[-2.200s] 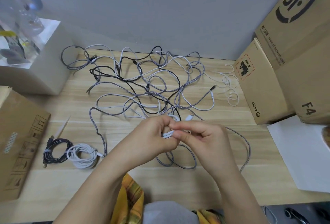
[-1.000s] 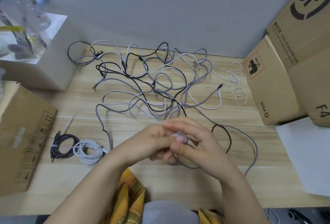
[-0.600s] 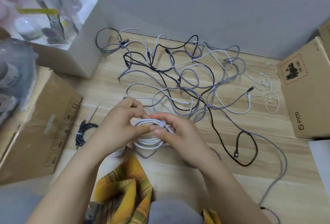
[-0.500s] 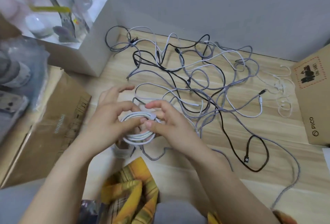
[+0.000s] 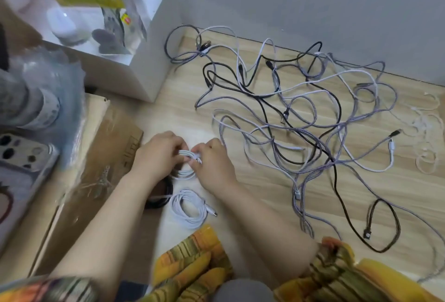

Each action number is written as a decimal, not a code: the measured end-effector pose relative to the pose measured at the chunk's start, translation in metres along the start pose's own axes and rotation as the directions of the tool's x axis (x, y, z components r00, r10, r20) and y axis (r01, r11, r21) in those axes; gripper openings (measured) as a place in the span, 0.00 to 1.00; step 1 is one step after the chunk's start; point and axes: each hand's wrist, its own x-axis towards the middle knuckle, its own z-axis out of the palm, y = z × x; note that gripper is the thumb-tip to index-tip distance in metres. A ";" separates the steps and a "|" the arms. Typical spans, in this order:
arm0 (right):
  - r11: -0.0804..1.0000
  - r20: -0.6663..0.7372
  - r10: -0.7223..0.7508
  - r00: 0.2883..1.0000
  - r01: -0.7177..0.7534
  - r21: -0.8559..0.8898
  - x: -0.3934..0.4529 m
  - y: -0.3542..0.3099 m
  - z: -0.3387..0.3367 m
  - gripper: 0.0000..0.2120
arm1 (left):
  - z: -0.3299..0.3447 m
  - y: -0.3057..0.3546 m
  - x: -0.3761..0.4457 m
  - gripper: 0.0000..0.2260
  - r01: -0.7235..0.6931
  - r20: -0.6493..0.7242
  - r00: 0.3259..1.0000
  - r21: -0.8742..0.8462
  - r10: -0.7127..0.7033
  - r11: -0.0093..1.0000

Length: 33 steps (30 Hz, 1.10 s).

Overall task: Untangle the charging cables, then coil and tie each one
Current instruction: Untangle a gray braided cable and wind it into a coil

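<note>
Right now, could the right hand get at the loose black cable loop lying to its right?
Probably yes, once free: the right hand grips the white coil; bare wood lies between it and the black cable loop.

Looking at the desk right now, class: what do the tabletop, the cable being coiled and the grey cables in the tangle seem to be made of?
Tabletop: pale wood or wood-look laminate, matt, with straight grain lines. White coiled cable, held by both hands: smooth plastic or rubber jacket, even colour with no weave. Grey tangled cables: probably braided fabric sheath, showing a speckled woven texture.
</note>
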 end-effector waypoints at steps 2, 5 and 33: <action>0.998 0.032 -0.031 0.999 0.032 -0.058 -0.002 0.005 -0.001 0.20 | 0.002 -0.001 0.003 0.08 0.019 -0.034 0.999 0.045 -0.017 0.999; 0.996 0.037 -0.085 0.996 0.086 -0.037 -0.008 0.012 -0.005 0.22 | 0.002 0.004 0.001 0.09 0.083 -0.098 0.993 0.159 -0.067 0.984; 0.990 0.109 0.144 0.984 -0.143 -0.015 -0.179 0.191 -0.066 0.09 | -0.030 0.223 -0.136 0.19 0.043 0.069 0.884 -0.997 0.463 0.067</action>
